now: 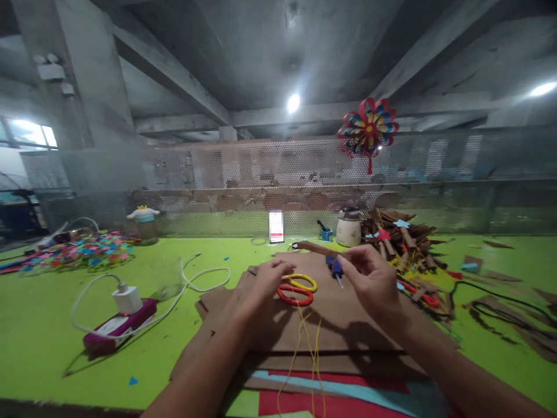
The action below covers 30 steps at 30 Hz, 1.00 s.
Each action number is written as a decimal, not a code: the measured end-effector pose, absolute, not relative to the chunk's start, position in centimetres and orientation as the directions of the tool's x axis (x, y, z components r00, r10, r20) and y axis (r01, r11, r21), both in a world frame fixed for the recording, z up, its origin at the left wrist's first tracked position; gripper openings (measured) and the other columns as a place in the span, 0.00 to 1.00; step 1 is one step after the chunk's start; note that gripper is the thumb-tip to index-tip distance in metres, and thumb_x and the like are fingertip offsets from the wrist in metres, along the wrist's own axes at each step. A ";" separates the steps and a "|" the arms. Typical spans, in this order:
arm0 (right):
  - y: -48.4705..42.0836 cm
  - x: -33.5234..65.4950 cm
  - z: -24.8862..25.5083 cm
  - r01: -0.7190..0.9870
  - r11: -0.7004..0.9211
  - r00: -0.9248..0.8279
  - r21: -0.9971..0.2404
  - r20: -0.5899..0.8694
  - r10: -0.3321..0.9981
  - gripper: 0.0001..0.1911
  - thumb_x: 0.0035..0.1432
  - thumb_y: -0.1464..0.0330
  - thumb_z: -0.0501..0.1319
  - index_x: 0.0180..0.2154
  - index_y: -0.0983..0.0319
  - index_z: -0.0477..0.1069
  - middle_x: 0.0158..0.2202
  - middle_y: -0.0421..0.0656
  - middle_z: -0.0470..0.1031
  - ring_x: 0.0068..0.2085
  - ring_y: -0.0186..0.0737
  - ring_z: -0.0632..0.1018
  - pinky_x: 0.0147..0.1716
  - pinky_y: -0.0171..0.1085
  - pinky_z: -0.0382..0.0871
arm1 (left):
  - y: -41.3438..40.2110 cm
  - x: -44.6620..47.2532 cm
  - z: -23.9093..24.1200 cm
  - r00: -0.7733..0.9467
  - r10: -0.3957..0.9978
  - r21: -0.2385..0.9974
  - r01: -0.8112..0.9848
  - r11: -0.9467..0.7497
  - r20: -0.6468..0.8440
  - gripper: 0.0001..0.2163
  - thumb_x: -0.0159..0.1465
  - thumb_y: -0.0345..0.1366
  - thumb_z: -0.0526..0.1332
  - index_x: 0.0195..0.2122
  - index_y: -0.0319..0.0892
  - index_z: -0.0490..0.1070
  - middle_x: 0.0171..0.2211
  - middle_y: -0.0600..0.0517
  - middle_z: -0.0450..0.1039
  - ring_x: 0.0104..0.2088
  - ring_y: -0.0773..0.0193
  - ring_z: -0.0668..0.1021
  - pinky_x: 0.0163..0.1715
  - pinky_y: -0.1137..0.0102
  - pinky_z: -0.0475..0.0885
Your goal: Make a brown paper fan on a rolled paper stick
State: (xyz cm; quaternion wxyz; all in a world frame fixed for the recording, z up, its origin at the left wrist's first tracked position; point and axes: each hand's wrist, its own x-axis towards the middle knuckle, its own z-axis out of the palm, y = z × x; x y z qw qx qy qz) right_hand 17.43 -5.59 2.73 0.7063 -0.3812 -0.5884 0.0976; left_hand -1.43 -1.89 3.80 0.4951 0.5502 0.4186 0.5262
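Note:
My right hand point(372, 280) pinches a narrow brown paper strip point(319, 248) between thumb and fingers, its far end pointing left. My left hand point(272, 281) is closed over the blade side of a pair of scissors point(296, 297) with one yellow and one red handle loop; most of the blades are hidden beneath it. Both hands are above a stack of brown paper sheets point(348, 337). A small dark blue object with a pale tip point(335, 268) is just left of my right thumb, its kind unclear. Yellow threads point(314, 360) trail from near the scissors toward me.
On the green table point(174, 360) at left are a purple power strip point(119, 331) with a white charger and colourful cut pieces point(87, 252). A phone point(276, 226) and a white jar point(348, 227) stand behind. Brown paper pieces point(404, 238) and black cable point(500, 307) lie right.

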 end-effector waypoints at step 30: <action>-7.6 13.4 2.8 0.153 0.668 0.178 -0.728 0.685 0.706 0.09 0.52 0.64 0.62 0.31 0.60 0.65 0.24 0.39 0.71 0.23 0.34 0.73 0.22 0.35 0.69 | -4.6 0.4 5.3 0.237 0.932 0.910 -0.376 -0.172 0.274 0.16 0.59 0.47 0.58 0.32 0.36 0.70 0.30 0.43 0.76 0.32 0.58 0.78 0.32 0.65 0.72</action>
